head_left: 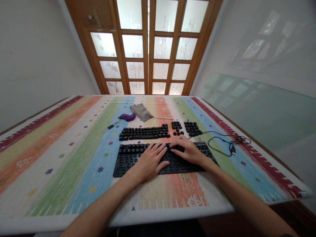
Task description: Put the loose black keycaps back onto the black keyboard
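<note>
A black keyboard (123, 168) lies in front of me, with bare key switches over most of it and keycaps seated at the left of its top row. My left hand (153, 159) rests flat on the middle of it, fingers stretched out towards the top row and thumb apart. To its right, my right hand (185, 149) is over the top row with fingers bent and closed at the tips; what they hold, if anything, is hidden. Just behind the keyboard, loose black keycaps (144, 132) lie in keyboard order, with a number-pad group (192, 128) at the right.
A grey cloth (141, 112) and a purple cloth (127, 117) lie further back, near a thin rod (163, 118) and a small black object (111, 126). At right the keyboard's cable (222, 141) lies coiled on the striped tablecloth (81, 158). A glass panel (247, 98) leans along the right wall.
</note>
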`<state>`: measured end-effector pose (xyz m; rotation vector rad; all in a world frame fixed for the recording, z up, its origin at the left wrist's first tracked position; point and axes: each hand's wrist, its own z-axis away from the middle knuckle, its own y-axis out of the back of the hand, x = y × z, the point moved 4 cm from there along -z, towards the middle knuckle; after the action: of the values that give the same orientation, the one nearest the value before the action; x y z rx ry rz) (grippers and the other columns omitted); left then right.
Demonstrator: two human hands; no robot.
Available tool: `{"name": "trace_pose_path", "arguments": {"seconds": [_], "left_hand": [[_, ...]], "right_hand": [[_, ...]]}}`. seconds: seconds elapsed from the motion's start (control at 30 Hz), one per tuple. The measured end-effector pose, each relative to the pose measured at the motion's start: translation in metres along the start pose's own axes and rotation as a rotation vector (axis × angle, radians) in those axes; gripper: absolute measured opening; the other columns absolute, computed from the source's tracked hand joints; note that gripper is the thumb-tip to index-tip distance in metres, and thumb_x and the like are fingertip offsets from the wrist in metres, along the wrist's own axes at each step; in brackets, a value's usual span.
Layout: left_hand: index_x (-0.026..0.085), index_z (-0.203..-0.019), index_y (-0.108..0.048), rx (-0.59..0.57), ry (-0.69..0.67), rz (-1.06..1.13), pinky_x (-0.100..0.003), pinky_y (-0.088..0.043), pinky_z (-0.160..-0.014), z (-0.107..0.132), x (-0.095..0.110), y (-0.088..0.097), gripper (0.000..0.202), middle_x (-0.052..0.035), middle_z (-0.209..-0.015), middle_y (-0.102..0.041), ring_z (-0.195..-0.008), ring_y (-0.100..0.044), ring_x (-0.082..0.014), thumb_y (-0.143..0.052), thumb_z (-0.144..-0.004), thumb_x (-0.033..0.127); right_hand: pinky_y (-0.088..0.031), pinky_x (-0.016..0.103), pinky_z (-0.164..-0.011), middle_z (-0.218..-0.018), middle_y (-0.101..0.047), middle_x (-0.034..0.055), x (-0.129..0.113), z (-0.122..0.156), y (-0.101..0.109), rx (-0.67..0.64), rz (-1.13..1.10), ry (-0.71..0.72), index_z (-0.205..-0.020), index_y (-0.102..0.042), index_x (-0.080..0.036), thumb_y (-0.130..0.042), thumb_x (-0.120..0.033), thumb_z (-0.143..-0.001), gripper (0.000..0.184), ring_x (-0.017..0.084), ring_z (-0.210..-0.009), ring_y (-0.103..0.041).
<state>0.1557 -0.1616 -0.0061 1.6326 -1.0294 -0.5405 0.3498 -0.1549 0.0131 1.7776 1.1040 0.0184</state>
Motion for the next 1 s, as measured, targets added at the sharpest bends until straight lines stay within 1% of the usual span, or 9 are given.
{"name": "trace_pose_path", "arguments": {"seconds": [0.17,0.4,0.6,0.7,0.83,0.93,1.0], "left_hand": [[0.015,-0.145,-0.045,-0.011,0.008,0.005,-0.045,-0.024,-0.121,0.0002,0.0007,-0.0003,0.055,-0.0096,-0.152,-0.047,-0.144,-0.037,-0.0247,-0.034,-0.105,0.05],[0.017,-0.147,-0.043,0.004,0.01,-0.006,-0.047,-0.023,-0.121,0.001,0.0005,-0.0033,0.054,-0.0091,-0.153,-0.046,-0.144,-0.037,-0.0241,-0.035,-0.105,0.049],[0.014,-0.146,-0.044,-0.01,0.017,0.006,-0.046,-0.022,-0.122,0.0007,0.0006,-0.0038,0.055,-0.01,-0.153,-0.046,-0.145,-0.036,-0.0252,-0.035,-0.104,0.049],[0.016,-0.147,-0.042,-0.01,0.009,0.002,-0.047,-0.022,-0.121,0.0003,0.0014,-0.0027,0.055,-0.0096,-0.153,-0.045,-0.145,-0.036,-0.0249,-0.035,-0.105,0.049],[0.021,-0.148,-0.042,0.0,-0.011,-0.016,-0.048,-0.024,-0.12,0.0001,0.0025,-0.0022,0.052,-0.0093,-0.153,-0.045,-0.144,-0.038,-0.0255,-0.034,-0.105,0.048],[0.021,-0.146,-0.045,0.005,-0.018,-0.031,-0.049,-0.025,-0.119,0.0001,0.003,-0.0025,0.05,-0.0107,-0.152,-0.046,-0.143,-0.039,-0.0267,-0.034,-0.105,0.047],[0.021,-0.145,-0.046,0.008,-0.017,-0.038,-0.049,-0.025,-0.119,0.0001,0.0032,-0.0025,0.05,-0.0112,-0.152,-0.046,-0.142,-0.04,-0.0275,-0.034,-0.105,0.048]], "right_hand": [[-0.05,0.043,-0.086,-0.091,-0.073,0.0052,-0.0023,0.0009,0.0009,0.025,-0.007,0.014,-0.098,-0.068,-0.023,-0.06,-0.022,-0.093,0.009,0.022,-0.089,-0.06],[-0.05,0.042,-0.086,-0.092,-0.073,0.0048,-0.0016,0.0016,-0.0025,0.016,0.005,0.006,-0.099,-0.069,-0.024,-0.06,-0.023,-0.094,0.01,0.022,-0.089,-0.062],[-0.05,0.042,-0.086,-0.092,-0.074,0.0053,-0.001,0.0011,-0.0021,0.009,0.005,0.005,-0.1,-0.07,-0.023,-0.061,-0.024,-0.094,0.011,0.022,-0.088,-0.061],[-0.05,0.043,-0.084,-0.089,-0.074,0.005,-0.0033,0.0004,-0.0023,-0.004,0.024,0.026,-0.098,-0.071,-0.024,-0.059,-0.023,-0.095,0.012,0.021,-0.083,-0.062],[-0.051,0.04,-0.078,-0.084,-0.07,0.0059,-0.0061,0.003,-0.0049,0.018,0.113,0.051,-0.099,-0.07,-0.023,-0.056,-0.022,-0.096,0.015,0.022,-0.082,-0.059],[-0.051,0.037,-0.075,-0.082,-0.065,0.0067,-0.0074,0.0052,-0.0076,0.032,0.218,0.04,-0.101,-0.068,-0.022,-0.053,-0.024,-0.097,0.015,0.022,-0.082,-0.058],[-0.05,0.036,-0.074,-0.082,-0.062,0.0069,-0.01,0.0052,-0.009,0.025,0.282,0.066,-0.1,-0.067,-0.022,-0.05,-0.024,-0.099,0.017,0.022,-0.081,-0.057]]}}
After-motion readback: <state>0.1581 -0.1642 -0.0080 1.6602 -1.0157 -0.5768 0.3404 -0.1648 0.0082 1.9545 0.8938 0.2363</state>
